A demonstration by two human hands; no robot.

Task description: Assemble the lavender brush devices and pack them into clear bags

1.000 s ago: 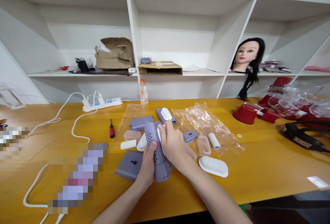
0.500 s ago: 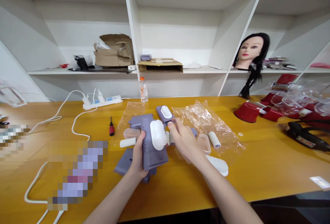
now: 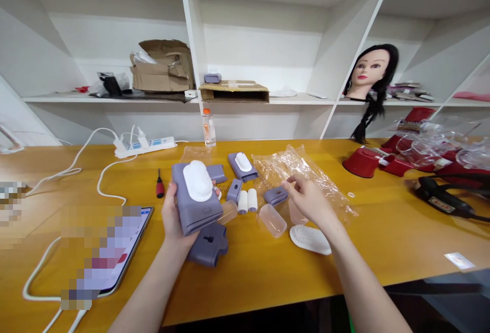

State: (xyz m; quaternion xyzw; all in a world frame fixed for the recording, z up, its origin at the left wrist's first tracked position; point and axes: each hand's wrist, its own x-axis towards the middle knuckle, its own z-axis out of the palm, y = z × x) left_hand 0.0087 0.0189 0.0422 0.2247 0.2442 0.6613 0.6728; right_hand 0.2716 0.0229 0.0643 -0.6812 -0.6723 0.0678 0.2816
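My left hand (image 3: 172,218) is wrapped round a purple plastic case (image 3: 197,212) with a white oval bristled pad (image 3: 198,181) on its face, raised above the table. My right hand (image 3: 306,195) has its thumb and fingertips together just over a small purple piece (image 3: 276,196); whether they hold anything is too small to tell. Between the hands stand two white rollers (image 3: 247,201) beside another small purple part (image 3: 235,190). Clear oval cups (image 3: 273,220) and a white bristled pad (image 3: 310,239) lie near my right hand. A purple housing (image 3: 209,245) lies below the held case.
A red screwdriver (image 3: 160,188) and a phone (image 3: 130,251) with a white cable are at left. Behind are a power strip (image 3: 146,147), a bottle (image 3: 209,127) and clear plastic wrap (image 3: 302,169). Red holders (image 3: 361,163) and a black tool (image 3: 440,197) stand at right.
My left hand has moved left with the purple case and turned it. My right hand has moved right, away from the case, over the small purple piece. The white rollers now stand together in the middle.
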